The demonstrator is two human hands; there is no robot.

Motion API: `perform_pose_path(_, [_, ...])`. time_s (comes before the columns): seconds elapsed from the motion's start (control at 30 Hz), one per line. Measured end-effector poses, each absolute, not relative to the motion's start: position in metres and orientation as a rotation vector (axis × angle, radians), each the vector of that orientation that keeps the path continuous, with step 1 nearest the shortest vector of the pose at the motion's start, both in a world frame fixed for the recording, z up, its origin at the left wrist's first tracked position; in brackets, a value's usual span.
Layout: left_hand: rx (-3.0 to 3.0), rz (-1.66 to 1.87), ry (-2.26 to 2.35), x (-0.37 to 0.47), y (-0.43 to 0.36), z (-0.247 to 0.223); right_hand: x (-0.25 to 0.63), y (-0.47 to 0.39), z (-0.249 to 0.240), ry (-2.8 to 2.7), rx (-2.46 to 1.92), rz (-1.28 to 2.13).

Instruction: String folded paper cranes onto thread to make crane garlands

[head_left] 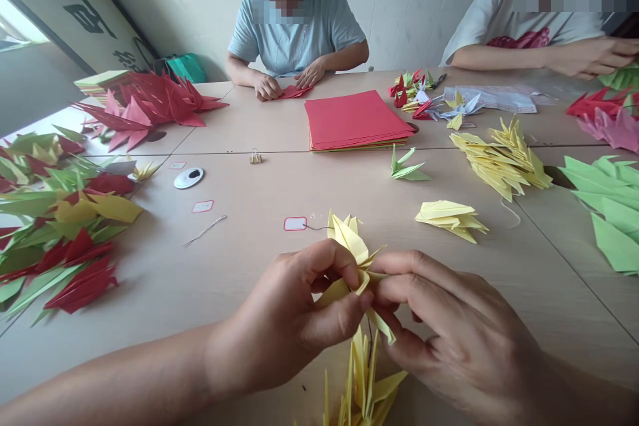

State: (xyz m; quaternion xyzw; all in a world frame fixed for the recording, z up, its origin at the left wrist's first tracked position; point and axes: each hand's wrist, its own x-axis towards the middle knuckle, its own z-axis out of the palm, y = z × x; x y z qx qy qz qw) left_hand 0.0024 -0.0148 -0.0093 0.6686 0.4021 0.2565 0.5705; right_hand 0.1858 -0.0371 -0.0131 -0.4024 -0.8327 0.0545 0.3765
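Between my two hands is a folded yellow paper crane. My left hand pinches it with thumb and forefinger, while the fingers of my right hand close on its right side. Just beyond, another yellow folded paper piece touches the table, with a thin thread running left from it to a small red-edged label. Below my hands, more yellow cranes hang together or lie along a dark thread. A small stack of yellow cranes lies to the right of my hands.
Red paper sheets lie stacked ahead, near a green crane. Colourful cranes pile up at left; yellow and green ones lie at right. A needle and a binder clip rest mid-table. Two people sit opposite, one folding red paper.
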Motion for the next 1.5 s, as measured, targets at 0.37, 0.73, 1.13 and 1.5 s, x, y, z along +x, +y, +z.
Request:
perform_pose_path(0.37, [1.508,0.613,0.921,0.004,-0.015,-0.006,0.191,-0.04,-0.017,-2.148,-1.057,0.204])
perform_pose_path(0.73, [1.533,0.579,0.926,0.002,-0.008,-0.002,0.195,-0.035,-0.01,-2.08,-1.095,0.565])
perform_pose_path(1.13, [1.685,0.466,0.818,-0.004,-0.009,0.003,0.203,-0.026,-0.01,-2.13,-0.923,0.609])
perform_pose_path(1.5, [1.578,0.471,0.789,-0.004,-0.009,0.004,0.202,-0.029,-0.006,-2.018,-1.135,0.882])
